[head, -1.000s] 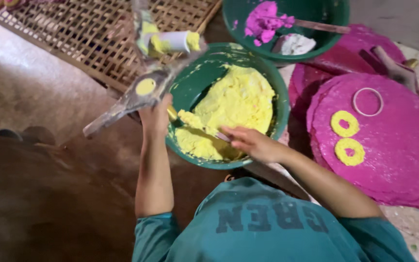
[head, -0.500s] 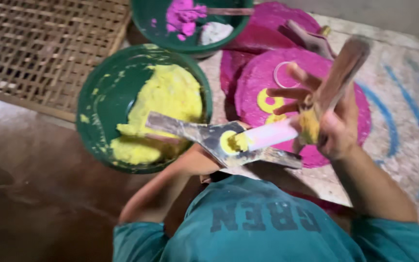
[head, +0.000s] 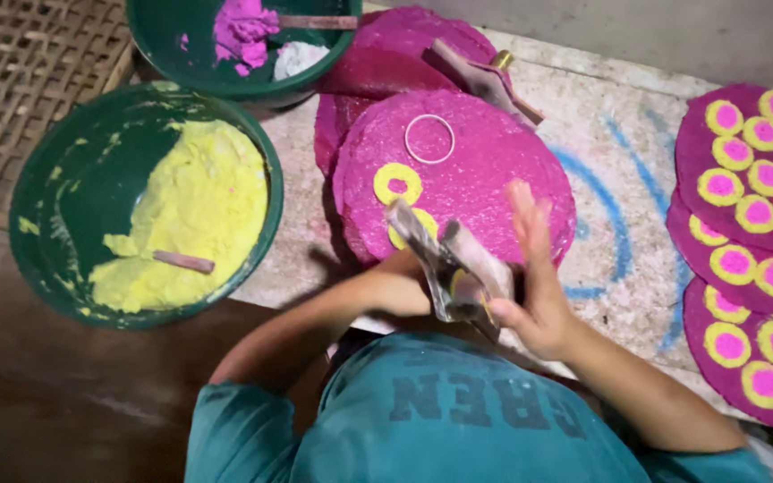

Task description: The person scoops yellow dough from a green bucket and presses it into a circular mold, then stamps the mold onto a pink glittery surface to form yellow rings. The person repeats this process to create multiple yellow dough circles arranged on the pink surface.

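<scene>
My left hand (head: 400,291) gripped the metal press tool (head: 449,268), though I couldn't see its fingers. My right hand (head: 530,277) was spread flat against the tool's other side. The tool's long end tilted up-left, over the near edge of the pink disc (head: 485,170).

My right hand (head: 534,277) is smeared by motion, so I can't tell its fingers apart. My left hand (head: 404,288) sits half hidden behind the metal press tool (head: 454,264). The upper green bowl (head: 181,54) and decorated discs (head: 749,241) run off the frame.
</scene>
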